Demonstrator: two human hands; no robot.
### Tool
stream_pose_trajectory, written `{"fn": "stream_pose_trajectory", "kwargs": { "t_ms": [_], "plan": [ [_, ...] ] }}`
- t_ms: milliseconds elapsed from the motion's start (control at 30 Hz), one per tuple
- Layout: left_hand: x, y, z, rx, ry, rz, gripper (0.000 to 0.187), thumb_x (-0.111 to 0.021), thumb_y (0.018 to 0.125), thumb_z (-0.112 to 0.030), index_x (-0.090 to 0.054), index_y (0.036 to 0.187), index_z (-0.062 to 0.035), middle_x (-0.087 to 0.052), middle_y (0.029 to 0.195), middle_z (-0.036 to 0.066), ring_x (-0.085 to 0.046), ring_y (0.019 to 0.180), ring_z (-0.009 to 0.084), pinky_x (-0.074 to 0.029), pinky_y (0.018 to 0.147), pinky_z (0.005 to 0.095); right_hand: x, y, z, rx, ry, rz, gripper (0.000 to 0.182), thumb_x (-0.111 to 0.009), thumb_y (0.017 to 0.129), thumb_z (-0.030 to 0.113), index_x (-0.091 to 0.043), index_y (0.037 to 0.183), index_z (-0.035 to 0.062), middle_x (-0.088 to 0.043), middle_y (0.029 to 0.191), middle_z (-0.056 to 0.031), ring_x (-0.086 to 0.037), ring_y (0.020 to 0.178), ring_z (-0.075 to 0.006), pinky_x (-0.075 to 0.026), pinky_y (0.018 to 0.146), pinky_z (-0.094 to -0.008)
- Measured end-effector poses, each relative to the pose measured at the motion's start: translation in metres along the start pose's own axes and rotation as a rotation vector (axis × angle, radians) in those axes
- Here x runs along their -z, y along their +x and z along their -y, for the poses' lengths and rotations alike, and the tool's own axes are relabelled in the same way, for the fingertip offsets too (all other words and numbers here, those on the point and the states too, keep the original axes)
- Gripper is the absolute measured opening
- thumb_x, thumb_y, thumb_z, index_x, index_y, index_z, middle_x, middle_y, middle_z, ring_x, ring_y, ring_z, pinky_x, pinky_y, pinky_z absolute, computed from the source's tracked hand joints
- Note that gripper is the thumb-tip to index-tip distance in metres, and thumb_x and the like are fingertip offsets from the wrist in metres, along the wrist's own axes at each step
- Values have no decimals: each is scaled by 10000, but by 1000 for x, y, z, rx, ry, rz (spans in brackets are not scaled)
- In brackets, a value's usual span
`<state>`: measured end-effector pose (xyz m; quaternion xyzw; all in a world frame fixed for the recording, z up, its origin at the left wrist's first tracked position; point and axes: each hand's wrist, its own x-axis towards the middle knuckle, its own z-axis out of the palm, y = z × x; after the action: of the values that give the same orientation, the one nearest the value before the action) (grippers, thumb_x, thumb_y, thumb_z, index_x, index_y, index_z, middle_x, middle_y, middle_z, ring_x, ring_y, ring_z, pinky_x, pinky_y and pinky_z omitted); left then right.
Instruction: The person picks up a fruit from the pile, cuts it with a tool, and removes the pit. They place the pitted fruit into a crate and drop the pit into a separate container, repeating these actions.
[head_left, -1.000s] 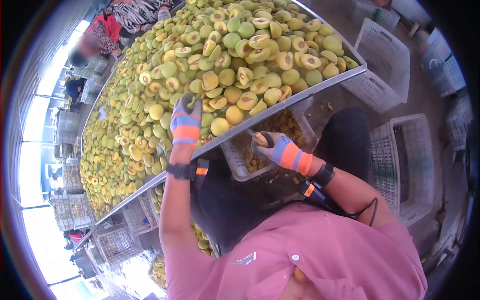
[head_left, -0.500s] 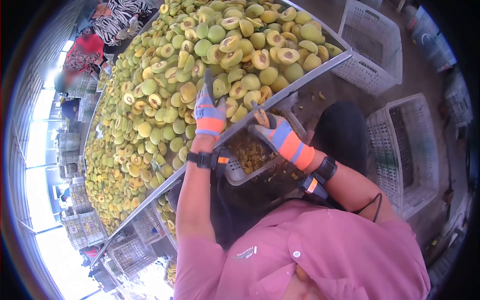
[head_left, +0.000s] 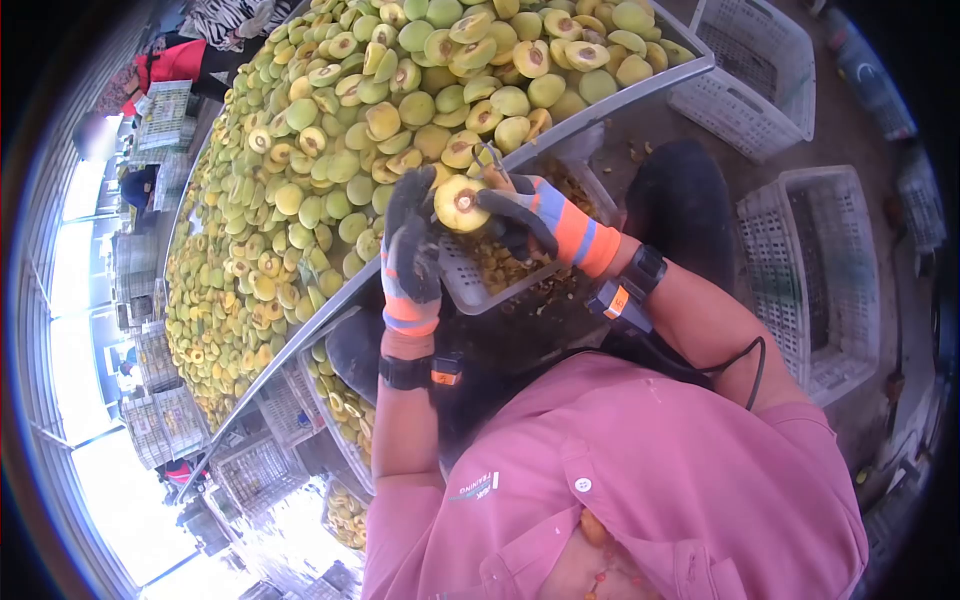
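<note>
A round, yellow-green fruit with a brown pit at its cut centre sits between the left hand and the right hand, its cut face turned up. The right hand, in a grey, orange and blue glove, is closed around a small tool with a brown handle and a thin metal end, and its thumb lies against the fruit's edge. The left hand, gloved alike, has its fingers bent upward just beside the fruit's other edge; I cannot tell how firmly they press on it.

Beyond both hands, a large heap of green and yellow fruit, many pieces halved, covers a tabletop with a raised metal rim. Below the right hand, under that rim, stands a pale grey plastic crate holding yellow-brown scraps. Black bands circle the left wrist and the right wrist. To the right of the right hand, well apart, are two whitish perforated plastic crates. Far to the left of the left hand, past the heap, a person in red is near stacked crates.
</note>
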<state>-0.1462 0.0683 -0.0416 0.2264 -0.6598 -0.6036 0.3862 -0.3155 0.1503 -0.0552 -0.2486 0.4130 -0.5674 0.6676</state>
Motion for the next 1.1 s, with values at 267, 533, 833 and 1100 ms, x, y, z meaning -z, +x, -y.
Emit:
{"fn": "stream_pose_trajectory", "kwargs": {
  "t_ms": [267, 533, 833, 1100],
  "plan": [
    [-10, -8, 28, 165, -357, -324, 255, -517, 964, -170, -522, 1163, -10, -643, 1013, 90, -609, 925, 199, -489, 837, 293, -8, 18, -33, 353, -348, -56, 332, -678, 846, 295, -636, 1068, 51, -659, 834, -76, -627, 737, -192, -482, 659, -296],
    [-19, -4, 21, 131, -58, -435, 476, -387, 1014, -433, -606, 975, -13, -639, 883, 52, -611, 791, 138, -505, 719, 271, -3, 10, -34, 275, -864, -63, 312, -595, 781, 219, -634, 1043, 56, -668, 914, -194, -634, 868, -365, -502, 769, -403],
    [-27, -4, 29, 164, -93, -505, 290, -477, 1004, -263, -605, 943, -10, -594, 823, 24, -526, 757, 99, -442, 671, 248, -8, 11, -45, 141, -647, -14, 217, -593, 797, 113, -633, 981, 5, -626, 725, -67, -543, 654, -127, -470, 633, -310],
    [-29, -11, 26, 98, 354, -436, 226, -489, 986, -183, -593, 903, -1, -566, 748, 9, -510, 658, 105, -422, 595, 270, -8, 17, -59, 109, -635, 52, 235, -604, 776, 147, -646, 944, -12, -671, 801, -197, -649, 720, -286, -501, 681, -375]
  ]
}}
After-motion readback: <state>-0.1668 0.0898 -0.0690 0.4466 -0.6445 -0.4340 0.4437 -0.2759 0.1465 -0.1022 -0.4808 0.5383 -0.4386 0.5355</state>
